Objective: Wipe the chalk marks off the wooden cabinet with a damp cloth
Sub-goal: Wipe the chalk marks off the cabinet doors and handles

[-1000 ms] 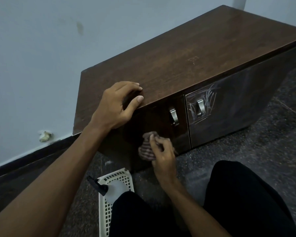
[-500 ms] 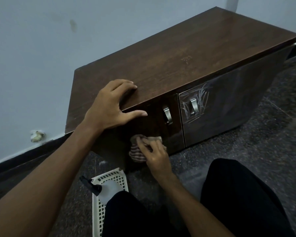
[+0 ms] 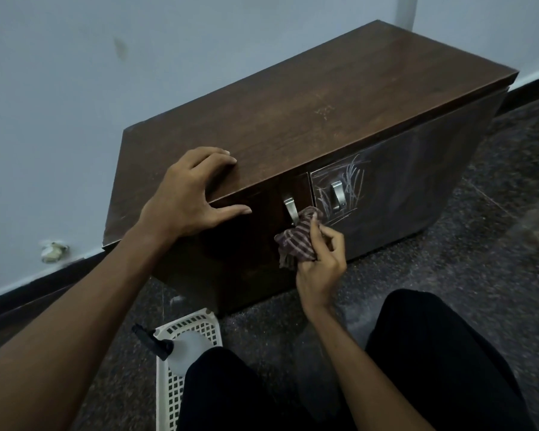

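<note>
A low dark wooden cabinet [image 3: 308,113] stands against the wall, with two doors and metal handles. White chalk marks [image 3: 350,185] cover the upper left corner of the right door, around its handle [image 3: 336,195]. My right hand [image 3: 319,256] grips a bunched striped cloth [image 3: 296,241], whose upper end touches the door seam just left of the scribbles. My left hand [image 3: 190,194] rests on the cabinet's top front edge, fingers on top, thumb stretched along the left door.
A white perforated basket [image 3: 171,384] lies on the speckled floor at my left knee, with a spray bottle [image 3: 184,346] in it. My black-trousered legs fill the bottom of the view. A dark skirting board runs along the wall.
My right hand has carried the cloth up and to the right, from low on the left door to the seam beside the chalk marks. The left hand stays on the top edge.
</note>
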Demonstrator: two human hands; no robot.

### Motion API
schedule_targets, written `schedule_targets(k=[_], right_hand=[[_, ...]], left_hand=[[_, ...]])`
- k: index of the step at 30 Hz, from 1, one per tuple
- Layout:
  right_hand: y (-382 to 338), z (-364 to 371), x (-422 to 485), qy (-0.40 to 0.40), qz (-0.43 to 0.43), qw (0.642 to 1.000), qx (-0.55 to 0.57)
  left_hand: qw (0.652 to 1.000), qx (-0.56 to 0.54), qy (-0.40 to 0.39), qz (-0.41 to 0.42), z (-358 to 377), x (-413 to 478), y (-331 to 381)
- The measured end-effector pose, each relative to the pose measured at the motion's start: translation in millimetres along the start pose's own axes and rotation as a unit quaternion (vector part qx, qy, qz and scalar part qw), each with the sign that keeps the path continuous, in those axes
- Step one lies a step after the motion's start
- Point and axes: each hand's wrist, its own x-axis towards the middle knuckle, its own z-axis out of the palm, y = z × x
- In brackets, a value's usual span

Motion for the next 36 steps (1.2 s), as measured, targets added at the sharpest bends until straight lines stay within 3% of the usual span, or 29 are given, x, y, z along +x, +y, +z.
schedule_targets(k=[3,6,11,19,24,31,36], right_hand=[[9.9,-5.7,2.2,-0.053,-0.028,0.998,-0.036],[6.2,-10.6,3.6,-0.053,0.001,0.998,-0.033],[-8.8,-26.1,13.5,0.033,0.107,0.992,-0.062],[-48.3,-16.0,28.5,-0.016,0.237,0.97,-0.053],[-72.9,-13.7,41.1,-0.012,0.23,0.973,-0.005],[-96.2,-10.9,48.0,-0.023,0.068,0.997,-0.001],[-59.9,-12.8,29.9,-0.029,0.132,0.99,-0.033]], left_hand=[[1.0,0.001,-0.002,-0.001,-0.6,-0.2,0.8],[1.0,0.012,-0.008,-0.003,-0.3,-0.9,3.0],[1.0,0.019,-0.005,-0.015,2.5,-1.9,4.9],[1.0,0.02,-0.007,-0.019,1.8,-1.1,4.6],[1.0,0.018,-0.004,-0.019,0.8,-1.0,6.6],[0.999,0.02,-0.01,-0.023,1.6,-1.9,5.7],[0.999,0.017,-0.016,-0.029,0.4,-1.5,6.7]])
